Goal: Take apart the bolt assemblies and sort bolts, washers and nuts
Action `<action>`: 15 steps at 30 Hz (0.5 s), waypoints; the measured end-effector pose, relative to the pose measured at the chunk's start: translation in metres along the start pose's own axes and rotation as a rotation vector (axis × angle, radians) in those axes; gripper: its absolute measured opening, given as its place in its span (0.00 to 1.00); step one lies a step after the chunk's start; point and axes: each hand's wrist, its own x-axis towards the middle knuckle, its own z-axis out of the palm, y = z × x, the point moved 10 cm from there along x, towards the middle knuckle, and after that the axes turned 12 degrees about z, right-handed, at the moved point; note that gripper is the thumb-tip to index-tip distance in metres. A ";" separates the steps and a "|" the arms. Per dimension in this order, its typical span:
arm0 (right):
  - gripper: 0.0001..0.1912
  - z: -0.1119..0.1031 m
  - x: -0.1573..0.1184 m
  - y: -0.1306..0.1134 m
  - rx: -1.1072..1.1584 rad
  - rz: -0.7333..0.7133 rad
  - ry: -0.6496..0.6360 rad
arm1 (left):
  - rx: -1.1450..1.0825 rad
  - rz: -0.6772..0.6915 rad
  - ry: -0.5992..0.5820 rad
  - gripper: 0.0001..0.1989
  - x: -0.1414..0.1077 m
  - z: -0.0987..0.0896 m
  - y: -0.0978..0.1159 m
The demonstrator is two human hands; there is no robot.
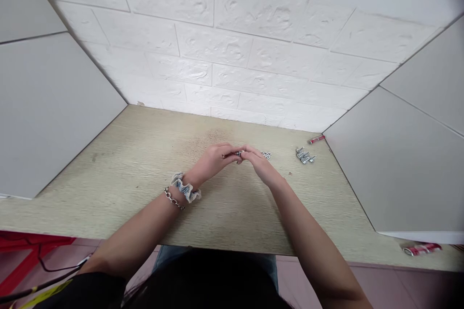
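Note:
Over the middle of the table, my left hand (pixel 216 160) and my right hand (pixel 260 163) meet at the fingertips. Between them shows a small shiny metal piece (pixel 238 153), pinched from both sides; its exact kind is too small and too covered to make out. My left wrist wears a scrunchie and a chain bracelet. Just beyond my right hand lies a little cluster of ring-shaped metal pieces (pixel 267 155), like nuts or washers, partly hidden by the fingers. Farther right rests a small pile of silver bolts (pixel 304 155).
The wooden table (pixel 119 169) ends at a white brick-patterned wall (pixel 232 77), with grey panels (pixel 61 116) at the left and right. A red cylinder (pixel 316 139) lies in the back right corner, another red cylinder (pixel 422 249) near the front right edge.

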 end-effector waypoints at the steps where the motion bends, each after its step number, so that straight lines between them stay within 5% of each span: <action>1: 0.10 0.000 0.000 -0.002 0.063 -0.029 -0.022 | 0.001 -0.006 0.000 0.11 0.000 0.000 -0.001; 4: 0.14 -0.007 0.001 -0.002 0.144 -0.065 0.014 | 0.014 -0.009 -0.001 0.12 -0.001 0.000 -0.002; 10: 0.25 -0.010 0.004 0.013 -0.120 0.127 0.100 | 0.042 0.023 0.000 0.12 -0.001 0.000 -0.001; 15: 0.08 -0.004 0.002 0.004 0.077 0.027 -0.036 | 0.036 0.004 -0.011 0.10 0.000 0.000 -0.001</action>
